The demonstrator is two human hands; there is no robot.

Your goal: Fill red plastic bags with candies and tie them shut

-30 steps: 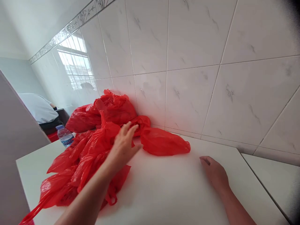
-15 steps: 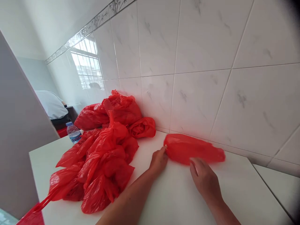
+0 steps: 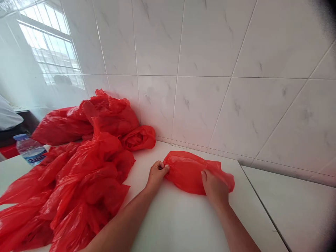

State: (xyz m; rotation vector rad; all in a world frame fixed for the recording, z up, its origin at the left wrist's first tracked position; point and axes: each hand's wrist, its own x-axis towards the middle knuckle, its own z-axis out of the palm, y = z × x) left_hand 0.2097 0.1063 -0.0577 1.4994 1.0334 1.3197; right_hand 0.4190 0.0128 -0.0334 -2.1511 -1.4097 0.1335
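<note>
A thin red plastic bag (image 3: 186, 168) lies lengthwise on the white tabletop near the tiled wall. At the bag's left end, my left hand (image 3: 156, 175) is closed, pinching the edge between thumb and fingers. My right hand (image 3: 216, 189) is closed on the bag's right part, its thumb on top and its other fingers mostly hidden. The bag's loose right end sticks out beyond that hand. Left of my left forearm, a heap of crumpled red plastic bags (image 3: 86, 189) covers the table.
More red bags (image 3: 110, 115) are bunched against the tiled wall (image 3: 202, 105), with a rolled one (image 3: 140, 137) beside them. A clear water bottle (image 3: 30, 148) with a blue cap stands at left. The white tabletop (image 3: 178, 224) meets another surface (image 3: 296, 196) at a dark seam.
The view has swung right and closer to the table. My right hand has come down onto the bag, which now looks more bunched at its right end. My left hand still pinches its left end.
</note>
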